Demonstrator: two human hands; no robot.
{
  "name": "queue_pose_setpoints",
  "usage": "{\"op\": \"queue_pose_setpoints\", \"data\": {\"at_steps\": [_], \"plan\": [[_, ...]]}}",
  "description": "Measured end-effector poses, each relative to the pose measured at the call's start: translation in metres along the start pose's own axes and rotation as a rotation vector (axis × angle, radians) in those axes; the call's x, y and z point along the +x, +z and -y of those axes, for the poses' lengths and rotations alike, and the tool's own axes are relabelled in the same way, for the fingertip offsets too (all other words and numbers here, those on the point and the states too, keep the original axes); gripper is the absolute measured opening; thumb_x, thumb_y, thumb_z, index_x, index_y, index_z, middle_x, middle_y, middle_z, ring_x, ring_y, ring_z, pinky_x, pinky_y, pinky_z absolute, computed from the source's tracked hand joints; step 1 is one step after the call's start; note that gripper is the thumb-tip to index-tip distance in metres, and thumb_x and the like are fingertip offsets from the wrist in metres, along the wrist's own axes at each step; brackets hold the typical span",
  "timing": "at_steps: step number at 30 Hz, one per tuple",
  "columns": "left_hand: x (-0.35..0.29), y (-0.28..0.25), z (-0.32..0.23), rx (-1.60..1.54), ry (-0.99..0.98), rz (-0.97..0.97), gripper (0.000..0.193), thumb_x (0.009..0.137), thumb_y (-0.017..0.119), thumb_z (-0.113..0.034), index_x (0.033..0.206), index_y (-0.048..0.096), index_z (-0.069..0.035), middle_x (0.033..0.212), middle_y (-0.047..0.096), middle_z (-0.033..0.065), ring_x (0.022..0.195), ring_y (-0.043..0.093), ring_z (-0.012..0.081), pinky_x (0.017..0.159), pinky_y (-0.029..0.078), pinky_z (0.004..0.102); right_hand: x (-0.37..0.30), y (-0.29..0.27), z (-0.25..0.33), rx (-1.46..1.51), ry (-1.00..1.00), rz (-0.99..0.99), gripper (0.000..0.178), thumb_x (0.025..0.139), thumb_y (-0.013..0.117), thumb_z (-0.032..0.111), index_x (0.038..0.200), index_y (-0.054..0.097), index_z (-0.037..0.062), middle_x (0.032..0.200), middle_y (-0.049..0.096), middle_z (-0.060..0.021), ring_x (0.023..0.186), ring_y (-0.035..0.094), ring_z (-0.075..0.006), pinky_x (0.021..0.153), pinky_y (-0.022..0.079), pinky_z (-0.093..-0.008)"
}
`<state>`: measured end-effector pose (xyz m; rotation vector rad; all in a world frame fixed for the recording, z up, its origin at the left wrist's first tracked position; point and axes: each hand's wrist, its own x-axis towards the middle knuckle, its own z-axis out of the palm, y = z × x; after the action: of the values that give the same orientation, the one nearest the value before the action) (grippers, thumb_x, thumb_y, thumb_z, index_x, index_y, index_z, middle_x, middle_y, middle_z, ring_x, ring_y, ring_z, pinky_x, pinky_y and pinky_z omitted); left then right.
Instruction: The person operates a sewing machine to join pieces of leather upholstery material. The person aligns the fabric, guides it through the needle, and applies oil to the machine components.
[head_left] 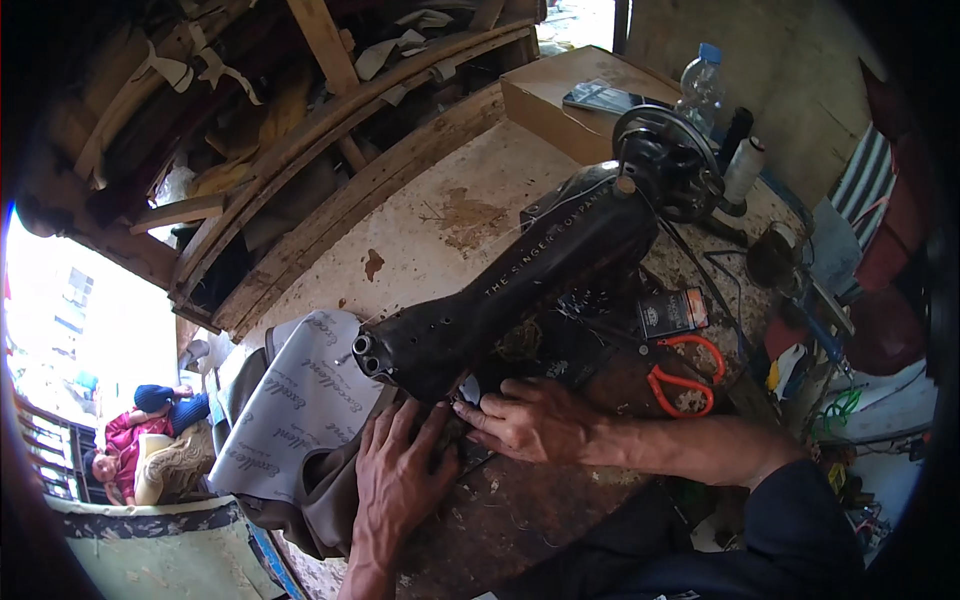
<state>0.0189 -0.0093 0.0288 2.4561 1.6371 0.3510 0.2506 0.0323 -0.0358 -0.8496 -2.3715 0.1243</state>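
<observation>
A black sewing machine [560, 235] stands across the worktable, its head end toward me. Brown cloth [335, 490] with a pale printed lining [300, 410] lies to the left of the machine and runs under its head. My left hand [400, 465] rests on this cloth, fingers stretched out and lying flat. Close to the needle area, my right hand [535, 420] has its fingers bent and pressed together at the cloth's edge. The machine's head hides the needle and part of the cloth.
Orange-handled scissors [688, 375] and a small box [673, 314] lie right of the machine. A white thread spool [744, 168], a plastic bottle [702, 85] and a phone [605, 97] on a cardboard box [550, 105] are farther back. Wooden shelving [300, 170] borders the far left. Another person [125, 440] is beyond.
</observation>
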Motion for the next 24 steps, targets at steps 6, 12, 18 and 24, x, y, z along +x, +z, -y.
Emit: {"op": "queue_pose_setpoints", "data": {"at_steps": [6,12,18,24], "plan": [[-0.016,-0.014,-0.028,0.07,-0.059,-0.187,0.045,0.086,0.084,-0.028,0.127,0.073,-0.011,0.112,0.067,0.013,0.104,0.064,0.034,0.094,0.049,0.0509,0.007,-0.009,-0.008,0.13,0.024,0.102,0.035,0.097,0.073,0.026,0.126,0.076,0.0074,0.102,0.072,-0.004,0.079,0.068,-0.0236,0.064,0.06,-0.0373],[-0.027,-0.016,-0.046,-0.001,-0.283,-0.151,0.028,0.088,0.083,-0.017,0.111,0.072,-0.006,0.103,0.067,0.0134,0.099,0.062,0.0359,0.089,0.049,0.0503,0.007,-0.005,-0.008,0.118,0.021,0.062,0.033,0.097,0.074,0.026,0.124,0.077,0.0084,0.099,0.07,-0.0026,0.078,0.068,-0.0222,0.063,0.06,-0.0374],[-0.034,-0.008,-0.044,0.26,-0.079,-0.391,0.017,0.089,0.079,-0.016,0.104,0.071,-0.014,0.096,0.062,0.0057,0.109,0.058,0.0254,0.091,0.043,0.0485,0.007,-0.006,-0.008,0.122,0.011,0.055,0.031,0.097,0.074,0.028,0.122,0.078,0.0093,0.097,0.07,-0.0028,0.077,0.068,-0.0221,0.064,0.061,-0.0371],[-0.027,0.009,-0.029,0.28,-0.286,-0.173,0.021,0.09,0.076,-0.021,0.111,0.076,-0.016,0.096,0.073,0.0018,0.107,0.061,0.0243,0.097,0.034,0.0456,0.007,-0.008,-0.006,0.123,0.028,0.074,0.031,0.099,0.073,0.028,0.122,0.078,0.0085,0.101,0.072,-0.0037,0.078,0.07,-0.0232,0.064,0.061,-0.0387]]}}
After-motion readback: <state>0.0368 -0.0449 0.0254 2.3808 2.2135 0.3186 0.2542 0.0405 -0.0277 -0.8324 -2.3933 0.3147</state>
